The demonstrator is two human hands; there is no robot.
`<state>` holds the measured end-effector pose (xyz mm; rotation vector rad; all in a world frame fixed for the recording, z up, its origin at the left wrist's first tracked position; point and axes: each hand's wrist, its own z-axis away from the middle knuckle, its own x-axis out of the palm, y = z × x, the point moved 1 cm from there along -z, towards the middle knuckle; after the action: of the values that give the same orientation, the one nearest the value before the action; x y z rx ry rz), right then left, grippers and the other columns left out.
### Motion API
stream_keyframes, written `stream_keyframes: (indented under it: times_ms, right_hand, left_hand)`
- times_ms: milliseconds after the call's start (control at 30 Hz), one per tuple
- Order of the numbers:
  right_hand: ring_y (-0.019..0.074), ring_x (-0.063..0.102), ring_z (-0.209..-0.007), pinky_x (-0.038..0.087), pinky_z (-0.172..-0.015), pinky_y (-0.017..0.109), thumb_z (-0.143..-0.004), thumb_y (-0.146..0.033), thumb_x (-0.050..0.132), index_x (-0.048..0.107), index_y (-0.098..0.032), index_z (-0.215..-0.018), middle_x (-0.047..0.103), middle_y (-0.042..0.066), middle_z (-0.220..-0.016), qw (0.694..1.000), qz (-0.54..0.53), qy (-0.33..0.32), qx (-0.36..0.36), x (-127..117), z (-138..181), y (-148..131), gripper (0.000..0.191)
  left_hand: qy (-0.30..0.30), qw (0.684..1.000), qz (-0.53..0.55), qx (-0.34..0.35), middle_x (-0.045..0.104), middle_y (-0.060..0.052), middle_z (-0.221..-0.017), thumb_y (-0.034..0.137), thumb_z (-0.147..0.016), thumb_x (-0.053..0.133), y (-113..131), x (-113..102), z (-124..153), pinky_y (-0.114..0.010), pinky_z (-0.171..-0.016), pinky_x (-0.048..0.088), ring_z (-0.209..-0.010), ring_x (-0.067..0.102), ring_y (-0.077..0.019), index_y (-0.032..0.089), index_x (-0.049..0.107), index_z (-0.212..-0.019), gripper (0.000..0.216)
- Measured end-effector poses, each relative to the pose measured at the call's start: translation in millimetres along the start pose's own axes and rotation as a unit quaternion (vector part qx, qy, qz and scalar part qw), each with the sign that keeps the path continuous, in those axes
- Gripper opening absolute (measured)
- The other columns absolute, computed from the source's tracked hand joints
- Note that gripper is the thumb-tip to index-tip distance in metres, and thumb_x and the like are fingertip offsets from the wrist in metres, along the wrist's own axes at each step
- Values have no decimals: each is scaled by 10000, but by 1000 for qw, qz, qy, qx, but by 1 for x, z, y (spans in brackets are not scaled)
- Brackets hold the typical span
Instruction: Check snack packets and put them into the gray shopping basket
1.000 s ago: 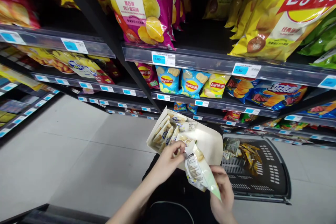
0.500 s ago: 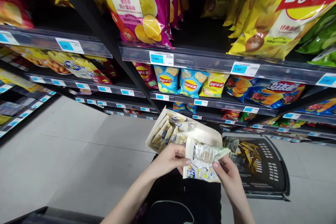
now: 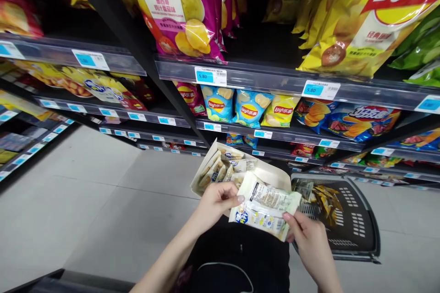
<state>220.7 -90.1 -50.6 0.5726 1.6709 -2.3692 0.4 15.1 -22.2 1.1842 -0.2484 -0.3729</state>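
Observation:
Between my two hands is a pale cream snack packet (image 3: 264, 206), its back with printed text and a barcode turned up. My left hand (image 3: 218, 203) pinches its left end with thumb on top. My right hand (image 3: 305, 231) grips the right end the same way. Just beyond the packet, an open white carton (image 3: 275, 176) rests on my lap or is propped there; what supports it is hidden. Several similar small packets (image 3: 220, 169) stand in the carton's left part. My hands and the packet cover its near side.
To the right, a dark shopping basket (image 3: 357, 219) on the floor holds yellow-brown packets (image 3: 325, 203). Shelves ahead carry chip bags, among them a purple bag (image 3: 192, 13) and a yellow bag (image 3: 374, 23), above price tags. Grey tiled floor (image 3: 103, 206) lies to the left.
The packet, bent or folded half a second ago, is now spread flatter and tilted, its right end lower. My hands have moved slightly apart. The carton and basket stay in place.

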Motion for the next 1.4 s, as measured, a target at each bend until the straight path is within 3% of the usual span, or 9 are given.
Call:
stream_keyframes:
  times_ms: [233, 433, 533, 667, 767, 933, 1100, 1267, 1400]
  right_hand:
    - [145, 550, -364, 428, -441, 220, -839, -521, 539, 622, -178, -595, 579, -4, -380, 990, -131, -43, 23, -8, 12, -8, 429]
    - [94, 457, -304, 340, -374, 194, -835, -534, 544, 550, -179, -514, 507, -23, -348, 993, -111, -26, 6, -12, 12, 3, 479]
    - [89, 447, -292, 344, -361, 188, -860, -501, 525, 533, -186, -499, 496, -29, -334, 995, -95, -4, -9, -11, 12, 4, 479]
    - [123, 610, -411, 468, -458, 176, -875, -341, 553, 619, -187, -509, 638, 0, -451, 992, -17, 62, -112, -13, 10, -1, 402]
    - [167, 728, -669, 545, -613, 175, -836, -196, 585, 753, -218, -800, 767, 21, -769, 962, 14, 111, -251, -16, 11, -5, 173]
    - [180, 721, -872, 558, -784, 237, -872, -190, 535, 708, -279, -1080, 758, 16, -972, 932, -27, 149, -330, -16, 18, -7, 285]
    - [195, 726, -832, 575, -716, 249, -899, -363, 533, 733, -279, -1029, 764, 28, -938, 936, -74, 147, -312, -12, 18, -11, 253]
    - [203, 732, -789, 579, -663, 230, -841, -286, 615, 757, -279, -971, 767, 44, -910, 956, -108, 156, -224, -9, 16, -5, 193]
    - [225, 734, -744, 591, -619, 245, -770, -248, 685, 775, -239, -909, 766, 82, -882, 965, -127, 160, -166, -5, 17, 2, 166]
  left_hand:
    - [-29, 999, -21, -5, 467, 39, -485, 363, -633, 714, 10, 3, 2, -207, -493, 308, -483, 380, -80, 135, 546, -511, 308]
    - [-34, 998, -32, 37, 441, 53, -485, 372, -668, 708, 12, 6, 1, -201, -497, 302, -488, 355, -75, 141, 525, -510, 335]
    - [-26, 990, -108, 89, 435, 53, -496, 343, -735, 686, 13, 3, 2, -201, -482, 286, -483, 352, -73, 140, 552, -523, 322]
    - [-15, 933, -247, 263, 500, 22, -580, 240, -828, 625, 17, -4, 4, -206, -519, 348, -537, 458, -88, 148, 626, -565, 279]
    - [12, 878, -292, 379, 523, -6, -657, 179, -854, 586, 21, -11, 6, -202, -530, 400, -592, 518, -106, 175, 722, -722, 189]
    - [21, 824, -332, 459, 624, -3, -608, 95, -858, 532, 20, -14, 12, -199, -465, 394, -487, 527, -97, 195, 722, -923, 224]
    - [34, 878, -261, 399, 741, -19, -696, 83, -830, 557, 16, -11, 15, -180, -483, 445, -505, 627, -101, 203, 733, -921, 232]
    - [37, 956, -142, 255, 767, -39, -773, 127, -840, 508, 16, -5, 15, -180, -587, 501, -663, 702, -142, 182, 758, -838, 257]
    - [48, 991, -23, 123, 763, -48, -722, 238, -755, 660, 11, 2, 12, -205, -589, 522, -643, 696, -165, 155, 746, -735, 121]
